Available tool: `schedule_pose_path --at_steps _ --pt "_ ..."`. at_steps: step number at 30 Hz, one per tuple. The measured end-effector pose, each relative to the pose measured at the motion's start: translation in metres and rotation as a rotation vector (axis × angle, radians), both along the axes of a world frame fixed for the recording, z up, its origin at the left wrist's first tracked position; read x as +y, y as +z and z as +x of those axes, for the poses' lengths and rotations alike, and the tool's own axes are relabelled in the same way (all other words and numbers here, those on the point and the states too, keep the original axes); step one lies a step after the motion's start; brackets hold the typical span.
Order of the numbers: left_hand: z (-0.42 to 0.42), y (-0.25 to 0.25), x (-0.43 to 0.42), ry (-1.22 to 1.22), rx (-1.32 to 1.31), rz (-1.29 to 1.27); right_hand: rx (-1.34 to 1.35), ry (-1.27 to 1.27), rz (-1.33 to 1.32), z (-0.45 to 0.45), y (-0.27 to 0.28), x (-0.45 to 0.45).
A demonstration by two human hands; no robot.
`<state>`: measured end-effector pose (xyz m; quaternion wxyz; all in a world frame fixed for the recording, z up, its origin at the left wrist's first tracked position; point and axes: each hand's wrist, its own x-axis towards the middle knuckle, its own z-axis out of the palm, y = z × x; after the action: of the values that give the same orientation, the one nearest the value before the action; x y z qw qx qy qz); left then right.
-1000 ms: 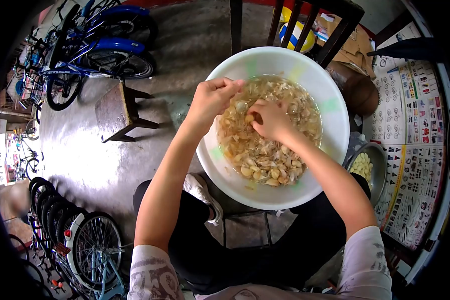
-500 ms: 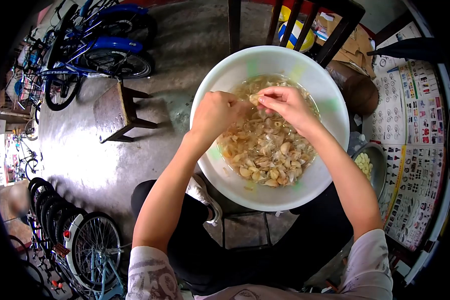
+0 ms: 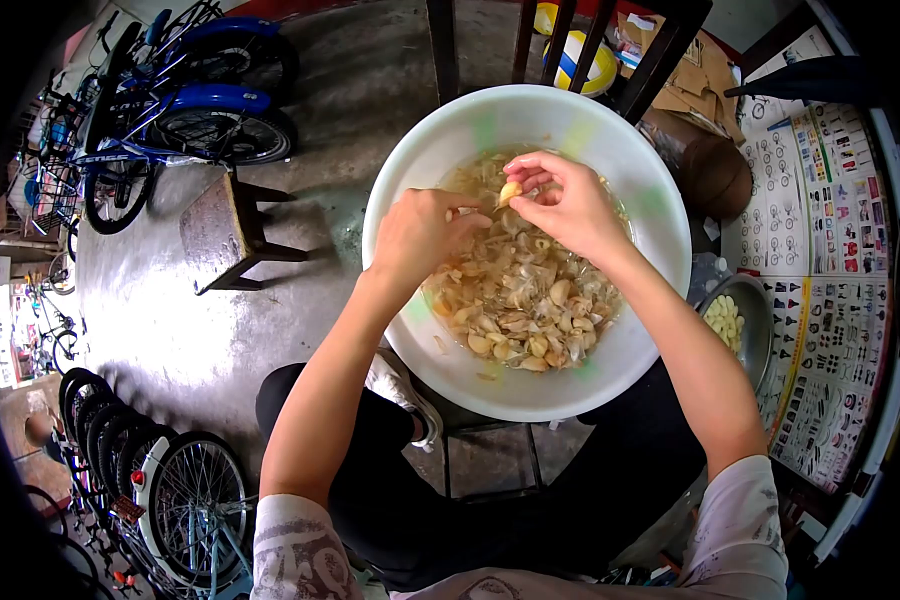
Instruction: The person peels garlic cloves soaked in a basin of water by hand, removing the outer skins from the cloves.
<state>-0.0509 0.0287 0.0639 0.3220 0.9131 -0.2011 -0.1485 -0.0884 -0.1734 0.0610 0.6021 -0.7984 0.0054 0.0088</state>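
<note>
A garlic clove (image 3: 509, 193) is pinched between the thumb and fingers of my right hand (image 3: 568, 205), above the basin. Facing it from the left is my left hand (image 3: 422, 232), its thumb and forefinger apart with nothing visible between them; the other fingers are mostly hidden. Both hands are over a large white plastic basin (image 3: 535, 398) in front of my knees. In its water lie many unpeeled garlic cloves (image 3: 537, 345) mixed with loose papery garlic skins (image 3: 530, 262).
To the right, a metal bowl (image 3: 758, 300) holds peeled garlic cloves (image 3: 725, 321). A dark wooden chair (image 3: 444, 50) stands behind the basin, near a ball (image 3: 590, 66). On the left are a wooden stool (image 3: 215, 230), blue bicycles (image 3: 220, 100) and a row of wheels (image 3: 195, 500).
My hands have drawn apart slightly, and the clove in my right hand now shows more plainly. The left fingers have opened. The whole view has shifted a little.
</note>
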Motion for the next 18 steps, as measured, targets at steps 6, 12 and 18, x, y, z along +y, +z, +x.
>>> schedule_pose_path --at_steps 6,12,18 --pt "-0.008 -0.031 -0.008 -0.157 -0.007 0.252 -0.034 0.009 -0.078 0.001 -0.006 -0.002" --pt "-0.013 -0.004 -0.015 -0.127 0.029 0.334 -0.134 0.035 -0.219 -0.001 0.001 -0.001" --pt "-0.014 -0.025 -0.013 -0.073 -0.036 0.211 -0.165 0.022 -0.262 -0.004 0.005 0.005"
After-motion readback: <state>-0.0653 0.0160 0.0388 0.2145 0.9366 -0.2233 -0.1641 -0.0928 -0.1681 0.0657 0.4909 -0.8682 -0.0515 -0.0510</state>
